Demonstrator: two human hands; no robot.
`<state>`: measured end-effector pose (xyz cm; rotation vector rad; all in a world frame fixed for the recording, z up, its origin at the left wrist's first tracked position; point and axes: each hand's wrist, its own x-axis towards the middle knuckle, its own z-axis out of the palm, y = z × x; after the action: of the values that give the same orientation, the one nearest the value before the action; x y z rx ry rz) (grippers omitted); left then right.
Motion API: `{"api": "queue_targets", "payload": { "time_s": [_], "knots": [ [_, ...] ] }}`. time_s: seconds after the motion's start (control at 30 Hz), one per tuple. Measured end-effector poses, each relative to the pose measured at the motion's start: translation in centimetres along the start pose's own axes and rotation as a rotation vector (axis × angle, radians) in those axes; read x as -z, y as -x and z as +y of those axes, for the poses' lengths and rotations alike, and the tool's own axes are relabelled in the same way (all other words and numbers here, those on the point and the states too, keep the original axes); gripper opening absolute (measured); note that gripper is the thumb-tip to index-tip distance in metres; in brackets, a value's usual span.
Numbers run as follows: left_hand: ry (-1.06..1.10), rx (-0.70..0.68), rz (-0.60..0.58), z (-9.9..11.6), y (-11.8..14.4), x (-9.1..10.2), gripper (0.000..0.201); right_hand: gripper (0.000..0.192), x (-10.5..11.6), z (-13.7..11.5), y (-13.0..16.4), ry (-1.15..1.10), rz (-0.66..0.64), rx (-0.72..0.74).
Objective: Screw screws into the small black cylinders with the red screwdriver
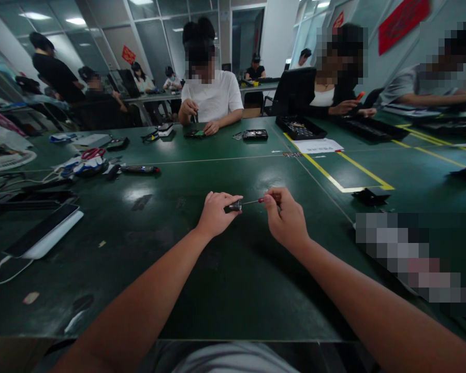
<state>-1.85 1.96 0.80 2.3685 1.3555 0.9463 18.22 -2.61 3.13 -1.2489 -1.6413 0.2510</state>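
Far left edge: a white fan guard (8,158) and tangled cables (8,184) lie on the green table (225,290). Near left: a phone on a white slab (42,232), a loose white cord (8,269) curling beside it. Farther back on the left: red-handled scissors (93,153) on a heap of blue-white stuff, then a dark pen-like tool (140,169) lying flat just right of it.

Centre near: left hand (215,213) is closed, thumb and fingers pinching a small dark metal chuck piece (235,206) at its right tip. A thin metal shaft (250,202) runs from that piece rightward to a red-tipped screwdriver (270,199), held in the right hand (285,217), which is closed round the handle, most of it hidden by the fingers. Both hands hover just above the table, near each other, joined only by the tool. Cannot tell whether the shaft sits inside the dark piece or merely touches it.

Centre far: a person in a white shirt (213,96) sits across the table, both hands on small parts; a black device (255,134) lies just right of them.

Right: a black parts tray (301,127) with a white paper sheet (318,146) near it, yellow tape lines (345,171) on the table, a small black block (370,196) at the tape corner. Far right: two more seated people, one holding something red (360,96)
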Motion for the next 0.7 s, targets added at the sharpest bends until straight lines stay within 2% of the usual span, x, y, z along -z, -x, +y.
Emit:
{"api": "queue_targets", "payload": {
  "time_s": [0.23,0.7],
  "knots": [
    [0.033,0.010,0.002,-0.21,0.01,-0.15,0.038,0.014,0.11,0.02,-0.17,-0.010,0.045,-0.050],
    [0.021,0.006,-0.018,-0.30,0.00,-0.23,0.036,0.015,0.09,0.00,0.03,-0.044,-0.028,-0.044]
  ]
}}
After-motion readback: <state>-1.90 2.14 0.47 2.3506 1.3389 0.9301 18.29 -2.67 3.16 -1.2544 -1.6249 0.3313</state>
